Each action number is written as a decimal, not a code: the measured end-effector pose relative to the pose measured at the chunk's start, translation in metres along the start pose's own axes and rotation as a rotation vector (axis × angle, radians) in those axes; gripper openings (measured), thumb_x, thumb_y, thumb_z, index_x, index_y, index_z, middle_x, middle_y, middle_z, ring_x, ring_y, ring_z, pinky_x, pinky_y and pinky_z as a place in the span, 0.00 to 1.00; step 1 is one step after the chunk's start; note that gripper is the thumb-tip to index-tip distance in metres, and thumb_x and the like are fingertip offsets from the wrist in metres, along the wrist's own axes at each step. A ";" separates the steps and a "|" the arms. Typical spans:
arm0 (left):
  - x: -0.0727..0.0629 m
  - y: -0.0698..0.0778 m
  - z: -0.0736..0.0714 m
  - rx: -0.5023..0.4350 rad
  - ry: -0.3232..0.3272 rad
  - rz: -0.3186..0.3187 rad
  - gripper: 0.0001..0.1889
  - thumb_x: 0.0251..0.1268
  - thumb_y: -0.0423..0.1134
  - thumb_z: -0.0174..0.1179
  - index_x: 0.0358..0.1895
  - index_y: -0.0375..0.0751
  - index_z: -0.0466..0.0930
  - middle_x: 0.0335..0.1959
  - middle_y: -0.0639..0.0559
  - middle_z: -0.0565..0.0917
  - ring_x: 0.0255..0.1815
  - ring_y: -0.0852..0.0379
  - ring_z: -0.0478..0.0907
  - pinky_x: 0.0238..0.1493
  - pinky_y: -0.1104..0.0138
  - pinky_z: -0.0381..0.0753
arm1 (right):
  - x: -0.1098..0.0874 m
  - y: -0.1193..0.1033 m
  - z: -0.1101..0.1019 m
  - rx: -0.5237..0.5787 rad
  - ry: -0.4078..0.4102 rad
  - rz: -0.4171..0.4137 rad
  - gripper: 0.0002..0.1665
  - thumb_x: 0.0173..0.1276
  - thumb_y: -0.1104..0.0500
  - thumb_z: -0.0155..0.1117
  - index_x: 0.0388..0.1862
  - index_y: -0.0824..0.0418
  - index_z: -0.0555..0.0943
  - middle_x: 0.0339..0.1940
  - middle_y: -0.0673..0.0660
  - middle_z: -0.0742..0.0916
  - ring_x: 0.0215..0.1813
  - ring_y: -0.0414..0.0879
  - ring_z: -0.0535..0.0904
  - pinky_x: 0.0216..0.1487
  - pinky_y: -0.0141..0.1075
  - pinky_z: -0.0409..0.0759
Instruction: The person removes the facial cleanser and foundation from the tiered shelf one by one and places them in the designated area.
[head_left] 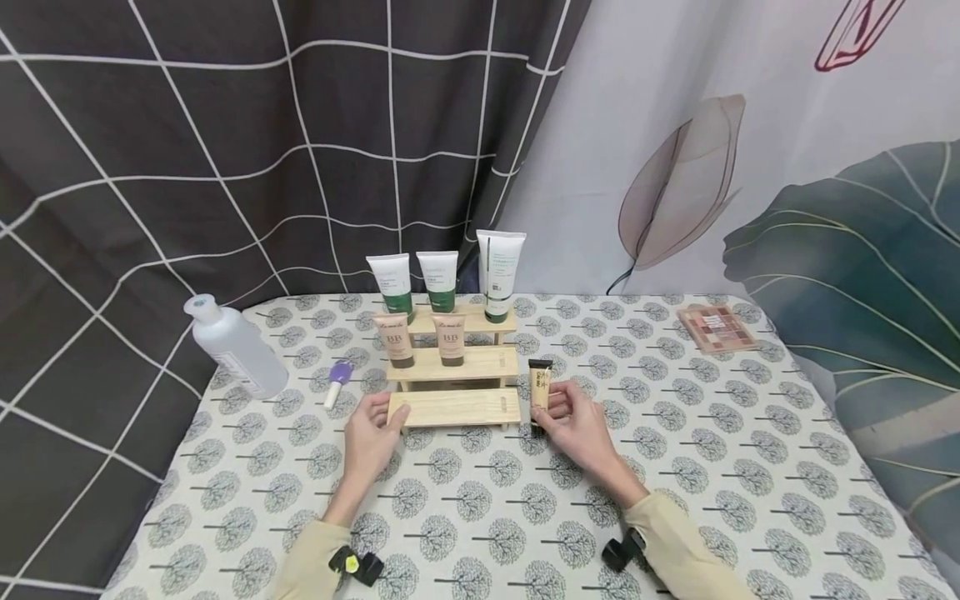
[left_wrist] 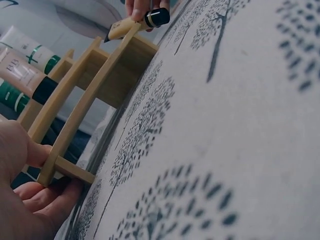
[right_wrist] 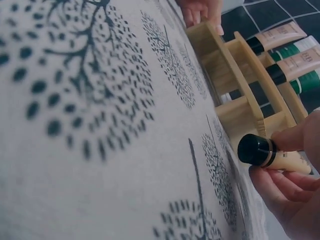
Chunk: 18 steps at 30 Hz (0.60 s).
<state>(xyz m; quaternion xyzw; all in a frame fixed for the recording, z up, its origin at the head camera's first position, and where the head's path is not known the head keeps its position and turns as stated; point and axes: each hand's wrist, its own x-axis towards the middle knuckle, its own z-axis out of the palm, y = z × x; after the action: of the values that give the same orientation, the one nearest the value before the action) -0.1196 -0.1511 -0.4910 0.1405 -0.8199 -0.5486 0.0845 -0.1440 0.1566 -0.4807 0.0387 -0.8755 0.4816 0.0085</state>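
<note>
A three-step wooden display rack [head_left: 453,406] stands on the tablecloth. My left hand [head_left: 372,429] grips the left end of its lowest step, thumb on top and fingers around the side, as the left wrist view shows closely. Just right of that step, my right hand [head_left: 577,423] pinches a small yellow tube [head_left: 540,387] between thumb and fingers. Its black cap [right_wrist: 254,150] points down, near the rack's right end. Two beige BB cream tubes [head_left: 451,340] stand on the middle step. On the top step are two short white-and-green tubes [head_left: 438,279] and a taller white tube [head_left: 499,271].
Left of the rack lies a purple-and-white small applicator-like item [head_left: 338,379], with a translucent white bottle [head_left: 238,350] farther left. A makeup palette [head_left: 717,328] lies at the back right. Curtains [head_left: 315,150] hang behind the patterned tablecloth [head_left: 480,517].
</note>
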 end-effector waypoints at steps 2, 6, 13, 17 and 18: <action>0.000 0.000 0.000 0.001 -0.005 -0.005 0.23 0.66 0.35 0.67 0.60 0.29 0.74 0.55 0.31 0.84 0.54 0.39 0.85 0.59 0.53 0.84 | -0.001 0.000 0.001 -0.012 -0.011 0.016 0.26 0.60 0.59 0.76 0.54 0.66 0.77 0.39 0.60 0.89 0.36 0.45 0.84 0.38 0.30 0.85; 0.001 0.000 0.000 0.001 -0.010 -0.011 0.23 0.66 0.35 0.66 0.60 0.29 0.74 0.55 0.31 0.84 0.54 0.39 0.85 0.59 0.53 0.84 | -0.003 0.002 0.001 -0.042 -0.020 0.016 0.26 0.60 0.59 0.77 0.53 0.67 0.78 0.37 0.58 0.89 0.34 0.43 0.84 0.37 0.30 0.85; 0.001 0.000 0.000 0.005 -0.007 -0.002 0.22 0.66 0.34 0.67 0.60 0.29 0.75 0.54 0.31 0.85 0.52 0.40 0.85 0.57 0.55 0.86 | -0.004 0.004 0.001 -0.072 -0.039 0.052 0.24 0.59 0.57 0.77 0.49 0.68 0.80 0.35 0.57 0.89 0.33 0.42 0.85 0.37 0.30 0.86; 0.000 0.001 0.000 0.011 -0.004 -0.003 0.23 0.66 0.35 0.67 0.60 0.29 0.75 0.54 0.31 0.85 0.52 0.39 0.85 0.57 0.55 0.86 | -0.004 0.003 0.000 -0.098 -0.048 0.078 0.24 0.59 0.55 0.77 0.48 0.69 0.81 0.32 0.57 0.88 0.31 0.42 0.83 0.34 0.30 0.84; 0.000 0.001 0.000 0.009 -0.005 -0.004 0.23 0.66 0.35 0.67 0.60 0.29 0.75 0.54 0.31 0.85 0.52 0.39 0.85 0.57 0.55 0.86 | -0.004 0.003 -0.001 -0.109 -0.048 0.080 0.25 0.59 0.55 0.77 0.47 0.70 0.81 0.32 0.57 0.87 0.30 0.42 0.82 0.33 0.30 0.83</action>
<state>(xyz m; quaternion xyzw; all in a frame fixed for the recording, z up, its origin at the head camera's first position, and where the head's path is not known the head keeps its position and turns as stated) -0.1198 -0.1509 -0.4902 0.1412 -0.8224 -0.5452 0.0808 -0.1401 0.1591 -0.4832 0.0149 -0.9012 0.4320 -0.0297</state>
